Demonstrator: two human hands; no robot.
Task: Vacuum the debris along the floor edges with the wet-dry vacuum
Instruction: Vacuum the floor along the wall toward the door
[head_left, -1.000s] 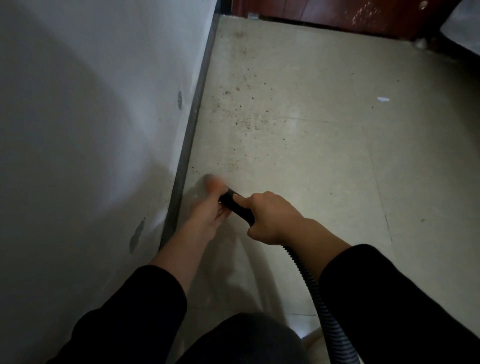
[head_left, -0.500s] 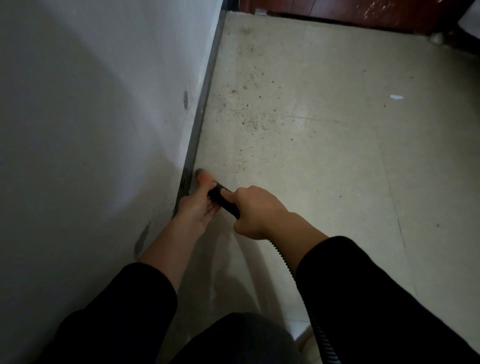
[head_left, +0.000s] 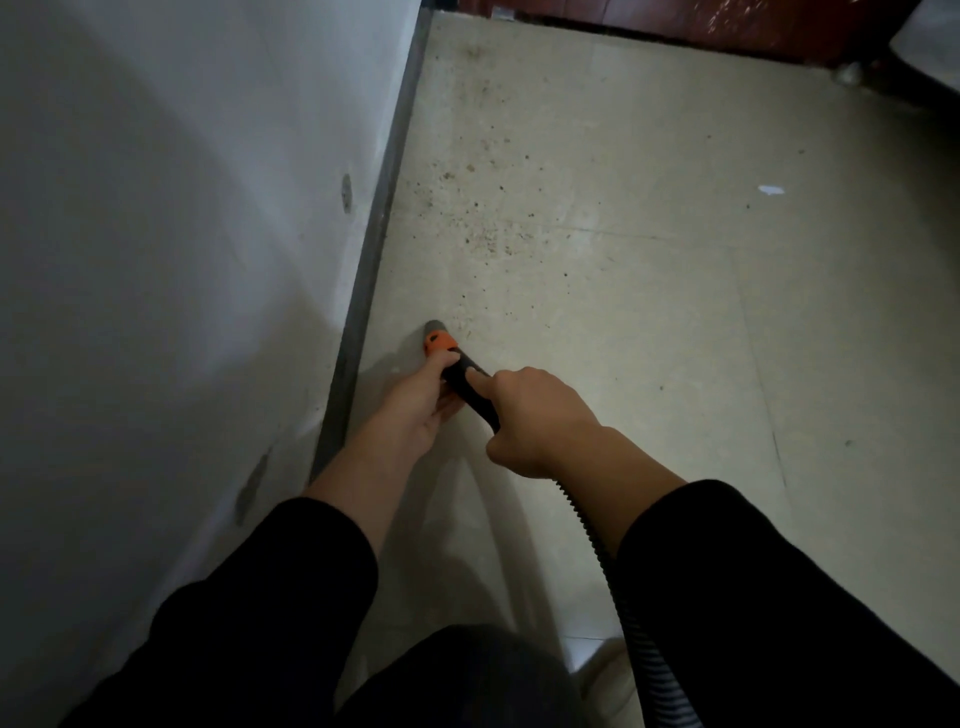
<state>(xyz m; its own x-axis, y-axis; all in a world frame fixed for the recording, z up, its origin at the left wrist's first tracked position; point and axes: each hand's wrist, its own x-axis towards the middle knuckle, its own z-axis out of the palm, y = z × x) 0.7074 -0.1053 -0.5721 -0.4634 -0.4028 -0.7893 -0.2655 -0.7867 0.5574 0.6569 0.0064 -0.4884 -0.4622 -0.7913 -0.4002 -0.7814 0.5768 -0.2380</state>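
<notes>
Right hand (head_left: 540, 415) grip clenched round the black nozzle (head_left: 441, 340) tube, index finger laid along it. Left hand (head_left: 415, 400) grip holds the same tube further forward, just behind the orange collar, so it is nearer the tip. Nozzle long axis runs from the hands up-left, tip down at the floor (head_left: 675, 338), near the baseboard (head_left: 374, 249) but apart. Debris (head_left: 483, 234) lies ahead of the tip, along the edge. Next push likely forward. Hose (head_left: 639, 623) trails behind the right hand.

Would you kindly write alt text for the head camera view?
A left hand and right hand grip a black vacuum nozzle with an orange collar, its tip at the floor beside the grey baseboard. Dark debris lies ahead.
</notes>
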